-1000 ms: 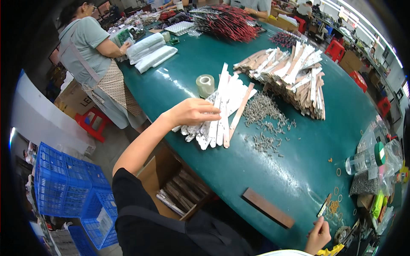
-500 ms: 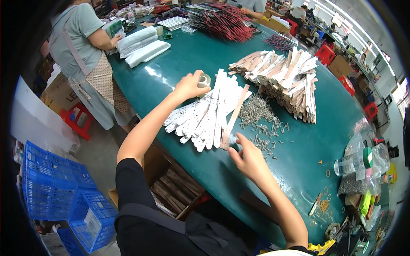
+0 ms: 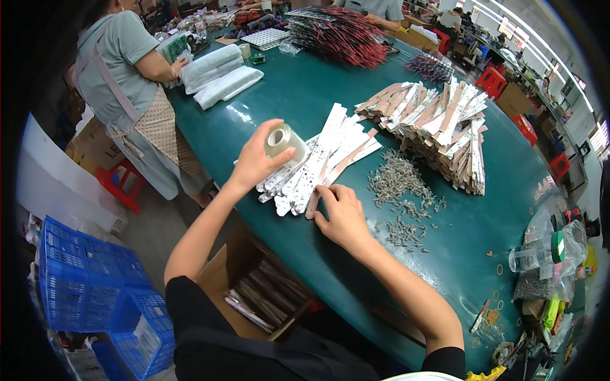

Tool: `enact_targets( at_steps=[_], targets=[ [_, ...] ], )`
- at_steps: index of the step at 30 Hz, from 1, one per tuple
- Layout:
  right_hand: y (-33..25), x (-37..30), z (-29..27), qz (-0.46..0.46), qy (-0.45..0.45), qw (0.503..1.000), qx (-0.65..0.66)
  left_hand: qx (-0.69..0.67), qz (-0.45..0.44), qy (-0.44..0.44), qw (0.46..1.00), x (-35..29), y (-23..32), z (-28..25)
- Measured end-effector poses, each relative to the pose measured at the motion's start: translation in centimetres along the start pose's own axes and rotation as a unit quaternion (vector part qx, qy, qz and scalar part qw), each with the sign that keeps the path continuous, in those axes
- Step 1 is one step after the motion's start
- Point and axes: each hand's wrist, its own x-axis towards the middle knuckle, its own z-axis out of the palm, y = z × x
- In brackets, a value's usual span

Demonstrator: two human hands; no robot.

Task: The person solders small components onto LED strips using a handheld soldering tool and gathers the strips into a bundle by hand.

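Your left hand (image 3: 257, 155) grips the tape roll (image 3: 292, 143) against the white strips (image 3: 312, 170); your right hand (image 3: 345, 216) is at their near ends, its grip indiscernible.

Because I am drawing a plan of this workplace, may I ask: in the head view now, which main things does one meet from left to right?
Blue plastic crates, left hand holding the tape roll, right hand, heap of small metal pieces, orange rubber bands, clear jar with green lid.
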Motion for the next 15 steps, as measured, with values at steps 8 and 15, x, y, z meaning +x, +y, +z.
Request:
enact_targets(
  at_steps=[8, 15],
  targets=[
    [3.5, 6.1, -2.2, 0.009, 0.115, 0.989, -0.089, -0.105, 0.024, 0.013, 0.994, -1.5, 4.2, -0.9],
    [7.6, 7.8, -0.5, -0.060, 0.022, 0.984, -0.169, -0.122, 0.040, -0.253, 0.959, -4.0, 6.3, 4.3]
  ],
)
